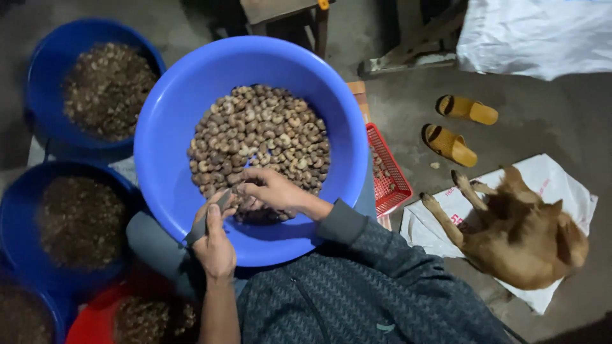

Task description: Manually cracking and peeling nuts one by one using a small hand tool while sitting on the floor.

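From up here I see my left hand (213,245) low in the frame, just left of centre, fingers wrapped tight around a small grey-handled knife (203,224). Its long axis slants from lower left up to the right, the tip aimed at my other hand. My right hand (271,190) sits just above and to the right, its arm coming in from the lower right; the fingers are curled down onto the nuts (261,143), seemingly pinching one at the near edge of the heap, though I cannot tell which.

So the relation that matters: the nut pile lies up and away from both hands, toward the frame's centre, and the right hand is the nearer one, already touching it. The knife tip nearly meets those fingers.

The pile fills the big blue basin (166,146) on my lap. Darker blue tubs (38,76) of brown bits stand at the left edge, a red crate (396,181) pokes out right of the basin, yellow sandals (459,127) lie upper right, and a tan dog (516,229) lies on a white sack (561,191) at the right.
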